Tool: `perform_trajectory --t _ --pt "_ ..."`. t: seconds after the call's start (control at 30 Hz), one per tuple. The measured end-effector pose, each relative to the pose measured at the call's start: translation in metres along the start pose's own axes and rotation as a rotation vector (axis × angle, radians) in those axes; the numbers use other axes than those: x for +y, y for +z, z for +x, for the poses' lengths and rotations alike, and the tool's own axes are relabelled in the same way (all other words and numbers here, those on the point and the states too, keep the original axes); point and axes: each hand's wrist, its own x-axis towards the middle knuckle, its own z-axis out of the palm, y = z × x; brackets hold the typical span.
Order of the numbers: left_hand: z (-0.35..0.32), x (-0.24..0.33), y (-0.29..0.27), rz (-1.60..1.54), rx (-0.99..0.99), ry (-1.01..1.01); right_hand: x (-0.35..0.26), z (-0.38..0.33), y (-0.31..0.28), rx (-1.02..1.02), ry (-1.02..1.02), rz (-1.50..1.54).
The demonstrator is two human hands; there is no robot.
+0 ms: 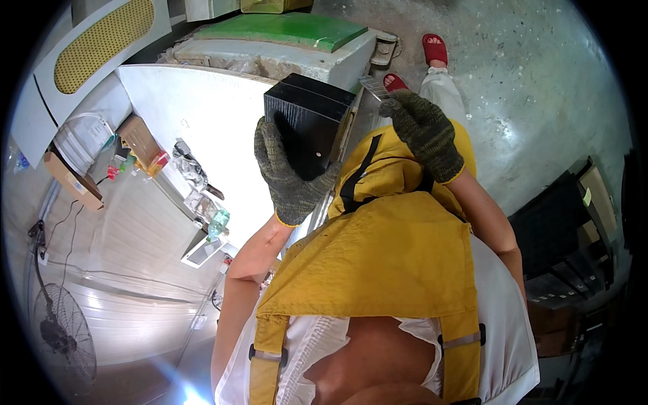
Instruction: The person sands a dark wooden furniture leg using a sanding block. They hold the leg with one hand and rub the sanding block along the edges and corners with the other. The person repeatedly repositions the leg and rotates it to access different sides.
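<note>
A black box-like block (pixel 307 111) with a faint wood-grain surface stands at the edge of a white worktop. My left hand (pixel 290 175), in a dark green knitted glove, grips its near left side, fingers along the face and thumb toward the right edge. A small pale round spot shows on the box's near face. My right hand (pixel 425 135), gloved alike, is closed on a thin flat silvery strip (pixel 373 88) with crosswise marks. That strip points up and left, just right of the box and apart from it. The strip's other end is hidden in my fingers.
The white worktop (pixel 202 135) carries crumpled plastic, a greenish bottle (pixel 218 223) and small cartons. Beyond it lies a green-topped slab (pixel 283 30). A stand fan (pixel 64 334) is at lower left. Dark stacked panels (pixel 560 236) stand on the right. A person in red slippers (pixel 434 48) is at the far side.
</note>
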Motion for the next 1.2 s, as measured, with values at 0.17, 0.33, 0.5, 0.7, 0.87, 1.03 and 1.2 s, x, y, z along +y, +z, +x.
perform_trajectory --t 0.17,0.33,0.5,0.7,0.87,1.03,1.2 --pt "0.002 -0.004 0.003 0.039 0.037 0.061 -0.013 0.008 0.005 0.041 -0.177 -0.195" --pt "-0.001 -0.005 0.006 0.026 0.093 0.060 -0.040 0.011 0.010 0.011 -0.297 -0.516" --pt "0.002 0.000 0.005 0.092 0.099 0.089 -0.086 -0.013 0.015 -0.164 -0.537 -0.343" --pt "0.000 -0.005 0.007 0.059 0.102 0.105 -0.039 0.024 -0.011 0.071 -0.373 -0.224" --pt "0.001 -0.007 0.005 0.073 0.073 0.099 -0.038 0.026 -0.005 0.005 -0.242 -0.340" --pt "0.001 -0.008 0.009 0.089 0.102 0.125 -0.071 0.012 -0.007 -0.210 -0.200 -0.272" --pt "0.004 -0.004 0.009 0.137 0.099 0.132 -0.089 -0.014 0.014 -0.267 -0.422 -0.149"
